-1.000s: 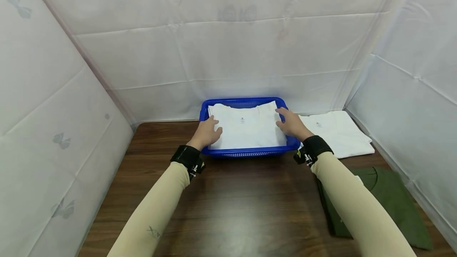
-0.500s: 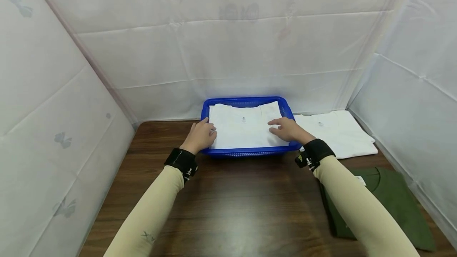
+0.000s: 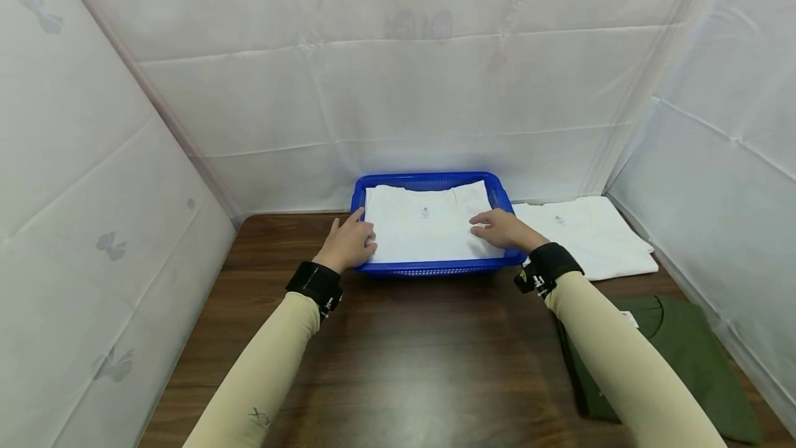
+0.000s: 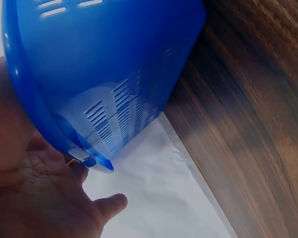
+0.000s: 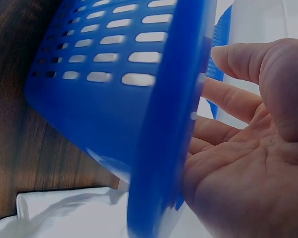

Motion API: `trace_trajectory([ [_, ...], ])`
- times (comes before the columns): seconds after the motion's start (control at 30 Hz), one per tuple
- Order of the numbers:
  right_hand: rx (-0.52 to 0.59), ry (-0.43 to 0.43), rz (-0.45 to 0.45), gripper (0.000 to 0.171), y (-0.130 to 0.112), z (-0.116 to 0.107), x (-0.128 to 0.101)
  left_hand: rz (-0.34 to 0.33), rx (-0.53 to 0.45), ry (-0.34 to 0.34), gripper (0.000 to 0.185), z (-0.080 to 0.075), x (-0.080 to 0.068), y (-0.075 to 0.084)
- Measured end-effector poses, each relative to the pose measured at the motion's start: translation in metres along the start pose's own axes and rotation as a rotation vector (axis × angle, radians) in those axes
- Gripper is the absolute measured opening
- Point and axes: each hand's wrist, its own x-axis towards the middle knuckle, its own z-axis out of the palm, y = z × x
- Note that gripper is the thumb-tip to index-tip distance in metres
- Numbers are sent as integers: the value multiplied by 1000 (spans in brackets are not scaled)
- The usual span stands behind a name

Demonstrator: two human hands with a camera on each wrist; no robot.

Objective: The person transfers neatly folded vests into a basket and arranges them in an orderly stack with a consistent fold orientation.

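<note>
Inside a blue plastic basket [image 3: 435, 269] lies a folded white shirt [image 3: 423, 237] with a small printed mark near its neckline. My left hand [image 3: 347, 242] is at the basket's left rim, fingers extended and spread; in the left wrist view the palm [image 4: 44, 193] is beside the rim, with part of the hand hidden behind it. Over the right rim reaches my right hand [image 3: 505, 229], its loosely bent fingers above the shirt's right side. The right wrist view has this palm [image 5: 253, 153] next to the slotted basket wall [image 5: 104, 114], nothing gripped.
Another folded white shirt [image 3: 587, 237] lies on the brown wooden table [image 3: 398, 365], right of the basket. A dark green shirt [image 3: 690, 365] lies nearer, partly under my right forearm. White sheeting [image 3: 398, 102] walls the back and both sides.
My left hand has drawn back left from over the shirt to the basket's rim. My right hand has shifted slightly left and down. Basket and shirts stay in place.
</note>
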Motion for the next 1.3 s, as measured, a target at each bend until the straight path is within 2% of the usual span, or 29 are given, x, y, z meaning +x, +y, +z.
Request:
trace_trajectory([
  [0.17, -3, 8, -9, 43, 0, 1, 3, -16, 3, -6, 31, 0, 1, -2],
  [0.37, 13, 25, -51, 43, 1, 1, 0, -12, -27, 26, 31, 3, -2, -3],
  [0.43, 29, 58, -74, 44, 3, -1, -4, -2, -52, 53, 33, 4, -3, -3],
  [0.53, 54, 156, -125, 43, 8, -6, -12, 13, -99, 93, 37, 6, -7, -3],
  [0.77, 164, 404, -183, 46, 28, -18, -54, 60, -240, 196, 42, 5, -26, -4],
  [0.97, 171, 559, -190, 51, 58, -19, -93, 56, -339, 289, 48, 6, -45, -12],
  [1.1, 126, 579, -162, 58, 79, -12, -122, 74, -394, 357, 52, 10, -58, -16],
  [1.3, 30, 497, -133, 69, 118, 6, -161, 38, -510, 458, 53, 14, -78, -21],
])
